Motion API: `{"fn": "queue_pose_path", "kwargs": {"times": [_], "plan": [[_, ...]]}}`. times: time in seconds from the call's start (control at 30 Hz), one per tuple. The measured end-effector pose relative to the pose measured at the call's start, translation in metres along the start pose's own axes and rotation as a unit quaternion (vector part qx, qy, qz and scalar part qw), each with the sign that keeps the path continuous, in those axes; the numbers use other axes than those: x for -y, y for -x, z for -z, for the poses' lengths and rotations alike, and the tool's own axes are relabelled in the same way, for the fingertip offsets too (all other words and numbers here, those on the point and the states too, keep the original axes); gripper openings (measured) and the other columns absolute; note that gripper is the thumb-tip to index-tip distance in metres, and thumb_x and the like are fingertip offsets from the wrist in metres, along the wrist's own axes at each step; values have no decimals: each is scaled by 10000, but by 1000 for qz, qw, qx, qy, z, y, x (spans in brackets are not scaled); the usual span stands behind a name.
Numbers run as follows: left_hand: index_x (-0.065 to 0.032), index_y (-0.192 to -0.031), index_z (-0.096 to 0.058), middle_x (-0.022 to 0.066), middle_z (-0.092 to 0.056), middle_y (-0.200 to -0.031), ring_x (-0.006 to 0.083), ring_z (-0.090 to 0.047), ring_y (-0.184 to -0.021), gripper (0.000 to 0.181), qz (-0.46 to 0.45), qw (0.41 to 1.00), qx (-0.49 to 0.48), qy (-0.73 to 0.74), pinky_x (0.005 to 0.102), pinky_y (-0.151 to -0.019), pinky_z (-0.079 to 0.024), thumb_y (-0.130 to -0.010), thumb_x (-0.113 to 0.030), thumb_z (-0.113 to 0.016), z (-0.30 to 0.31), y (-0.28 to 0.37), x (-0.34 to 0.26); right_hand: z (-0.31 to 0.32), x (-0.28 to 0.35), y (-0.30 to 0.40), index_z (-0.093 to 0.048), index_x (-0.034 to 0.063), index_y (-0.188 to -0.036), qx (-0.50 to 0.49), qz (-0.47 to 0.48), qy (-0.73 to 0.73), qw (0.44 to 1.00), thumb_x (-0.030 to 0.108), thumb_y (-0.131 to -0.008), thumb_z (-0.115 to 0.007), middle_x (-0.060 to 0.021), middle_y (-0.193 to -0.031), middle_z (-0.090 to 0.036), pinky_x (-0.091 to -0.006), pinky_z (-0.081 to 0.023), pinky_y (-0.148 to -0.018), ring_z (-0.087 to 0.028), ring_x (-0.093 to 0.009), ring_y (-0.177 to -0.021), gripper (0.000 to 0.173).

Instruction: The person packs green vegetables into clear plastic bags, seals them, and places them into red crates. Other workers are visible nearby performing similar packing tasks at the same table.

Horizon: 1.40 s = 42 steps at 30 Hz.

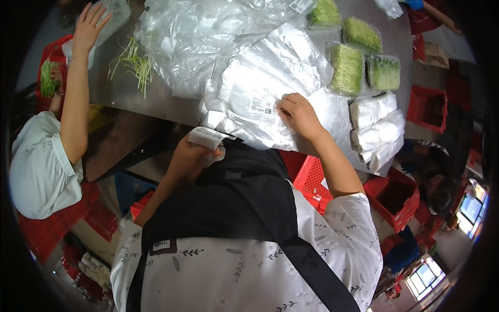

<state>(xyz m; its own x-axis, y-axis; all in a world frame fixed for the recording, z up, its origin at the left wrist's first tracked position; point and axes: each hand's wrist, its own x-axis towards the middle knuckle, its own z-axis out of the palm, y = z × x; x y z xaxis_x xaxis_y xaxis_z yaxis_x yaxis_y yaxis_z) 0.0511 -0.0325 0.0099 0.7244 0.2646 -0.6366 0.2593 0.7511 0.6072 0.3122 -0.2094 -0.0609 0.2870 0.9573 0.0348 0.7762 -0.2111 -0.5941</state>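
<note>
My left hand (185,160) grips a roll of white printed labels (206,137) at the table's near edge, in front of my black apron. My right hand (301,116) rests on a stack of clear plastic bags (269,78), its fingers curled together. Beside those fingertips, a printed label (260,106) lies on the top bag. Whether the fingers pinch anything is hidden by the hand. More loose clear plastic bags (187,43) are heaped behind and to the left.
Clear packs of green sprouts (346,69) and folded bundles of bags (376,124) sit on the metal table (163,107) at right. Loose sprouts (136,66) lie at left, near another person's arm (74,101). Red crates (393,197) stand on the floor.
</note>
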Motion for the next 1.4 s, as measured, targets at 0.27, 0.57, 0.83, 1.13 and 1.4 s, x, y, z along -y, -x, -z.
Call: {"fn": "queue_pose_path", "kwargs": {"times": [0.27,0.57,0.83,1.13,1.4], "plan": [[27,-1105,-569,84,-646,-929,130,-607,-796,391,90,975,160,-123,277,-768,-471,-797,-201,-650,18,28,-20,20,-32,-18,-659,45,-920,58,-199,-237,949,85,-778,-610,-141,-790,-657,-325,-481,-644,-622,-251,-681,156],[-17,-936,-596,19,-630,-811,67,-557,-754,177,-6,977,46,-210,224,-713,-437,-853,-171,-571,2,7,-1,30,119,-16,-634,40,-975,-45,-50,-299,952,104,-699,-748,-84,-952,-635,-312,-455,-785,-579,-203,-903,305],[6,-924,-629,55,-615,-875,115,-574,-780,177,-83,933,35,-348,257,-720,-447,-801,-119,-607,-22,7,-9,7,142,3,-659,34,-861,-48,-39,-318,946,79,-729,-692,-102,-860,-633,-336,-477,-676,-599,-275,-784,143],[16,-912,-640,97,-606,-912,165,-585,-802,178,-77,913,20,-400,278,-719,-451,-789,-108,-608,-32,3,-12,9,131,2,-666,34,-883,-60,-9,-303,951,103,-716,-714,-110,-841,-636,-316,-486,-697,-606,-273,-789,187],[14,-903,-630,101,-595,-816,140,-565,-733,180,-68,871,40,-484,265,-681,-442,-812,-136,-593,-21,-4,-7,22,91,4,-662,1,-846,13,-159,-393,906,15,-799,-634,-47,-818,-663,-250,-467,-701,-583,-93,-783,56]]}}
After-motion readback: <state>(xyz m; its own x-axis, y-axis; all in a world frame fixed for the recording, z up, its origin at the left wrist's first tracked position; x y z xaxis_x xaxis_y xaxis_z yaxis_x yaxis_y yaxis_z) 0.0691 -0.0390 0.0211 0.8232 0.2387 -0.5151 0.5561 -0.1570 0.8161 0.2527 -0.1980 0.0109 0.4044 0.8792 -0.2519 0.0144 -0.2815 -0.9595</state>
